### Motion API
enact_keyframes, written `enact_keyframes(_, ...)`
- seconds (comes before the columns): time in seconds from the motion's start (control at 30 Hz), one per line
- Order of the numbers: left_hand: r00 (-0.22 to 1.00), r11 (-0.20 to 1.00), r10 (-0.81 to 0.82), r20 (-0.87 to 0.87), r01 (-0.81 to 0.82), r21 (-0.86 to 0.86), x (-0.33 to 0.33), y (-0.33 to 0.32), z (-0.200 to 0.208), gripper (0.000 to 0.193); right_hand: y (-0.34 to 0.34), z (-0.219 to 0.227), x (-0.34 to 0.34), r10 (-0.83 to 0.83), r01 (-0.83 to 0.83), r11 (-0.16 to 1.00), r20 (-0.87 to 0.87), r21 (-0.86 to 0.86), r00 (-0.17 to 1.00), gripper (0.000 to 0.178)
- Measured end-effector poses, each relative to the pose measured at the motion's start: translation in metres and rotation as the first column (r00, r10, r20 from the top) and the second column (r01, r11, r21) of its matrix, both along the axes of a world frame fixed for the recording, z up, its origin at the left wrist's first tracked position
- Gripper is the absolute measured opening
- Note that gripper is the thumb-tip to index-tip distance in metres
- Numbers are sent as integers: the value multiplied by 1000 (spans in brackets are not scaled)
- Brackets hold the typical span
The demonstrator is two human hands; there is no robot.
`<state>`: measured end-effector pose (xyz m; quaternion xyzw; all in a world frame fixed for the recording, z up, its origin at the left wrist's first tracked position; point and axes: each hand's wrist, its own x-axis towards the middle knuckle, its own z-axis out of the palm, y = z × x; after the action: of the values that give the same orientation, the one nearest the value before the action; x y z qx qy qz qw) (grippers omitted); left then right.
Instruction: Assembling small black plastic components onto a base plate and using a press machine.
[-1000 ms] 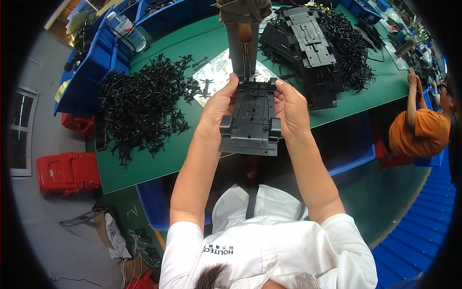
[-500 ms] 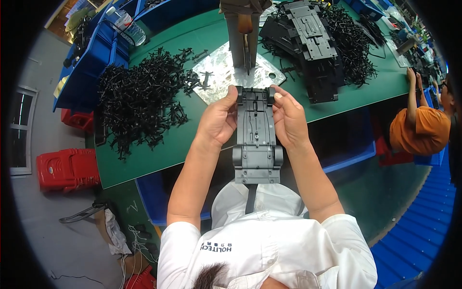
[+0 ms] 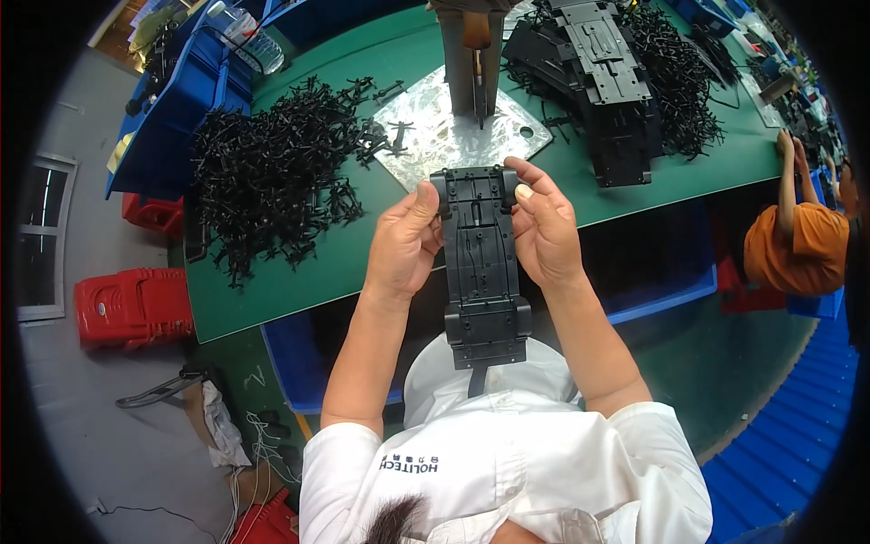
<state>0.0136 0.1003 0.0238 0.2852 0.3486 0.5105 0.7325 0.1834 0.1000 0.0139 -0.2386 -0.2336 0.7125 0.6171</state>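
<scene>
A long black plastic chassis plate with rounded wheel arches hangs lengthwise between my hands, its near end over my lap. My left hand grips its far left corner, thumb on the arch. On the opposite side my right hand holds the far right corner, thumb on top and index finger bent along the edge. Just beyond the plate's far end is a square metal plate on the bench. Above that stands a machine column with a thin vertical tip.
To the left lies a heap of small black plastic parts. Stacked chassis plates and another heap are at the right. A blue bin and water bottle stand far left. A person in orange works at the right.
The chassis plate has come slightly nearer to me and tilted, so its surface looks darker. Both hands keep their hold. The whole bench appears shifted a little rightward and up in the view.
</scene>
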Motion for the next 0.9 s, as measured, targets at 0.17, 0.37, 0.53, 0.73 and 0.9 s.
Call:
enact_keyframes(0.17,1000,1000,-7,1,7,20,1,-1,1,37,3,-2,1,5,-6,999,26,38,1000,39)
enact_keyframes(0.37,1000,999,-12,6,12,49,-1,-1,-1,38,4,-4,1,11,-14,997,36,72,999,37)
enact_keyframes(0.53,999,1000,-2,32,1,26,1,-2,-3,37,2,0,-2,-28,24,998,60,63,998,37)
enact_keyframes(0.73,999,1000,16,39,-17,10,2,0,-4,33,1,3,-1,-58,50,996,108,77,992,37)
enact_keyframes(0.9,999,1000,11,52,-11,-6,0,0,-5,32,0,6,-2,-62,53,996,126,70,990,38)
